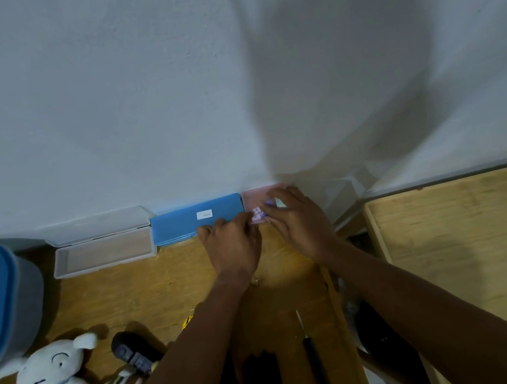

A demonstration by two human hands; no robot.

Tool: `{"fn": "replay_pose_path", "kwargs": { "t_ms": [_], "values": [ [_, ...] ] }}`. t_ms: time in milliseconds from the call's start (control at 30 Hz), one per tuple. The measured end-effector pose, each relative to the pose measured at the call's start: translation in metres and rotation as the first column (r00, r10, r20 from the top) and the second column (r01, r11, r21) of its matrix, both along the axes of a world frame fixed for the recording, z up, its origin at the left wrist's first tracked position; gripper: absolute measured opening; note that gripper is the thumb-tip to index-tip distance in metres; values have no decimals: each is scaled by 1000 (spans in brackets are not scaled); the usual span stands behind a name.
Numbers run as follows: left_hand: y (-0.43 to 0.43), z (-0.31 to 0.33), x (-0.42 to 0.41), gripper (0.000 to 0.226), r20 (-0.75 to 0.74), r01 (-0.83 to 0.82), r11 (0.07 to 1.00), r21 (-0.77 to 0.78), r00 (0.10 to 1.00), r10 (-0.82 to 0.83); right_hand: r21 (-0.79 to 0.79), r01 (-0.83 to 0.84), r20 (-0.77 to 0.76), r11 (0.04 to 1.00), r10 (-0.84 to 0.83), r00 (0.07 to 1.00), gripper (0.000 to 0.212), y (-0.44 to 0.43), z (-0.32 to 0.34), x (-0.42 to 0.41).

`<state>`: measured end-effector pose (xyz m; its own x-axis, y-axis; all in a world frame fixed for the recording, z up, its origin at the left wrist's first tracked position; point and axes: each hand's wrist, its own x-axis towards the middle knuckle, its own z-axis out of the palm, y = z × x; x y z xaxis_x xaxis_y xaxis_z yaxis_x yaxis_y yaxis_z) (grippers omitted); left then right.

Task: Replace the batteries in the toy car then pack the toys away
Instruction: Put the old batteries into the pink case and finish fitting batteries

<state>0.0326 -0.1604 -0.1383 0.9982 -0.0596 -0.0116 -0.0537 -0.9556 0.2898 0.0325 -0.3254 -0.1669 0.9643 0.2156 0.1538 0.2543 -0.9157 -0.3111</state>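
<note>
A: Head view: where are the batteries?

B: A small purple-and-white battery pack (257, 215) sits just right of the blue case (197, 220), over the pink case (259, 196). Left hand (232, 248) and right hand (298, 221) both pinch it.

A: Risk?

B: Likely it slips from the fingertips, or cells roll off the desk (149, 291) as the wrap tears.

A: Orientation?

B: Too blurred to tell. The screwdriver (312, 351), nearer than the blue case, lies lengthways, tip toward the wall
</note>
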Motion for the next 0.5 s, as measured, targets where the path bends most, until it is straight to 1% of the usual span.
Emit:
{"fn": "replay_pose_path", "kwargs": {
  "t_ms": [67, 167, 267, 300, 367, 433, 500],
  "values": [
    [-1, 3, 0, 23, -6, -1, 1000, 0, 1000, 1, -5, -2, -9, 1000, 2, 1000, 40, 1, 2, 0],
    [3, 8, -4, 29, -44, 14, 998, -68, 999, -17, 22, 47, -50, 999, -45, 998, 42, 4, 5, -4],
    [18, 18, -16, 38, -87, 14, 987, -163, 996, -29, 5, 78, -61, 997, -78, 995, 34, 13, 15, -8],
    [27, 20, -22, 37, -78, -2, 981, -195, 997, -14, 3, 83, -61, 997, -82, 995, 32, 17, 18, -12],
    [46, 27, -34, 34, -65, -56, 963, -265, 997, 40, 14, 79, -44, 997, -79, 996, 36, 28, 23, -25],
    [68, 35, -47, 30, -72, -111, 942, -317, 993, 93, 40, 100, -61, 994, -97, 993, 39, 43, 32, -45],
    [91, 43, -63, 28, -67, -126, 928, -350, 992, 109, 70, 130, -49, 989, -127, 991, 35, 59, 38, -66]
  ]
}}
